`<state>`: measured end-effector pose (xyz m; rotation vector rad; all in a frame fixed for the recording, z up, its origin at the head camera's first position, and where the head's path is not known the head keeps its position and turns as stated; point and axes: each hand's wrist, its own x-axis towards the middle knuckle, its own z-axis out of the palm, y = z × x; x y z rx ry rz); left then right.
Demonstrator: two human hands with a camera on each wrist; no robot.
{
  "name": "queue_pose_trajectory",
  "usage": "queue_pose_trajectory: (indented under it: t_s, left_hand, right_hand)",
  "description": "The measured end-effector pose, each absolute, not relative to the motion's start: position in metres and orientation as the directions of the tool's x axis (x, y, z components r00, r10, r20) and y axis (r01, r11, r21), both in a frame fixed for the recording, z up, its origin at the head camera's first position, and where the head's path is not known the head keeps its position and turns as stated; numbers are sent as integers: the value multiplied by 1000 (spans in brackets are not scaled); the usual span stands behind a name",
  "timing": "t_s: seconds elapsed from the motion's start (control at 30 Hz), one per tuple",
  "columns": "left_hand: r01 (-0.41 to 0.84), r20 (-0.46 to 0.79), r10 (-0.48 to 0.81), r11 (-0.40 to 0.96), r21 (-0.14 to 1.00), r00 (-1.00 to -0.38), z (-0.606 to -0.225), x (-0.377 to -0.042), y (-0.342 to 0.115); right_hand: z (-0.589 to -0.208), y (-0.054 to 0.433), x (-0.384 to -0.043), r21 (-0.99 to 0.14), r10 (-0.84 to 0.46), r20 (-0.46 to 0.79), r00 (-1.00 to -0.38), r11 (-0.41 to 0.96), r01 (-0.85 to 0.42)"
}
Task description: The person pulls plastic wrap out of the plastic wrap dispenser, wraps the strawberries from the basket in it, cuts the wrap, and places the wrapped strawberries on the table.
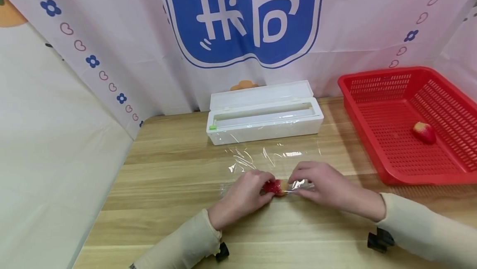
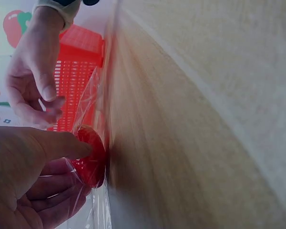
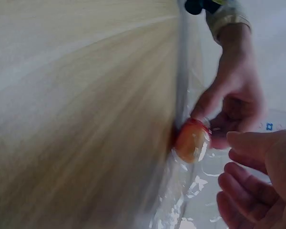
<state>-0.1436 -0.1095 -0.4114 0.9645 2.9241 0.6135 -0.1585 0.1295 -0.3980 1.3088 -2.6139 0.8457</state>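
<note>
A small red fruit (image 1: 275,187) with a yellowish end lies on clear plastic film (image 1: 257,159) spread over the table, and some film covers it. My left hand (image 1: 247,192) pinches the fruit's left end between thumb and fingers. In the left wrist view, the thumb presses the red fruit (image 2: 91,160) with the fingers behind it. My right hand (image 1: 326,184) hovers just right of the yellowish end, over the film. Seen in the right wrist view, my right hand (image 3: 262,179) has its thumb and fingers loosely bent and apart, with nothing visibly held.
A white film dispenser box (image 1: 264,124) with its lid raised stands behind the film, at the table's back edge. To the right is a red plastic basket (image 1: 380,153) with another red fruit (image 1: 424,132) in it. A printed curtain (image 1: 149,54) hangs behind the wooden table (image 1: 164,169).
</note>
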Motion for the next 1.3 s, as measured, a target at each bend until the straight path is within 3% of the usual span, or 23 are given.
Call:
queue_pose_trajectory:
  t_s: [0.1,0.2,0.5,0.8,1.0,1.3]
  left_hand:
    - [573,119,578,718,395,-807,-412,-146,-110]
    - [564,114,577,706,428,-809,-413,-147,-112]
    - [530,108,536,748,400,-837,-413,-149,-114]
    - [509,127,508,745,432,-852,-413,-154,-118]
    - [512,151,502,734,447,-851,-412,-155,-121]
    - [464,121,456,793,395,-882,-408,-157,-124]
  right_hand:
    - [-406,121,-160,-349,-748,373,-548,435,-830]
    - [-412,115,-161,-340,-762,379,-526,414,-845]
    - [-416,105,-167,-450,-703,297,-646,494,-744]
    - [-418,98,-182,-569,-666,190,-721,524,-634]
    - [-417,99,-193,-675,-689,104,-717,481,-560]
    - [-415,101,-202,-724,-713,10,-701,479,-496]
